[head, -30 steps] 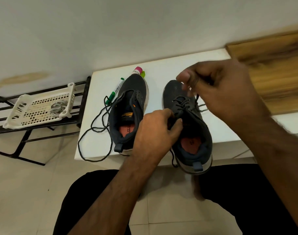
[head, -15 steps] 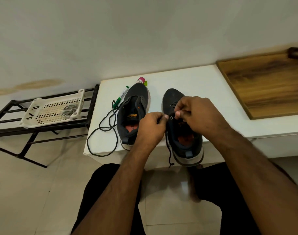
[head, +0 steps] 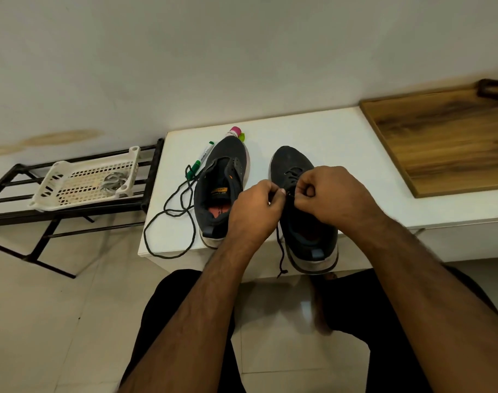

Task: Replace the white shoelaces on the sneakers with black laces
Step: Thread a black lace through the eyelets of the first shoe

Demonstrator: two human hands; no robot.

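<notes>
Nearest the camera, two bare forearms reach forward over dark-trousered knees and a tiled floor (head: 29, 321). The left hand (head: 253, 211) and the right hand (head: 335, 194) meet over the right sneaker (head: 307, 222), which stands on the front edge of the white worktop (head: 341, 143) with its heel overhanging slightly. Both hands have their fingers curled, pinching the black lace (head: 280, 245) at the upper eyelets; one loose end hangs down past the worktop edge. Just left stands the left sneaker (head: 222, 188), unlaced, with a second black lace (head: 168, 214) looped loosely on the worktop beside it. A green marker (head: 201, 160) lies near its toe, and a pink-capped object (head: 235, 131) sits behind it. Farther left, a white basket (head: 57, 194) holding pale laces (head: 113, 181) rests on a black metal rack (head: 9, 211). At far right lies a wooden board (head: 440, 137).
</notes>
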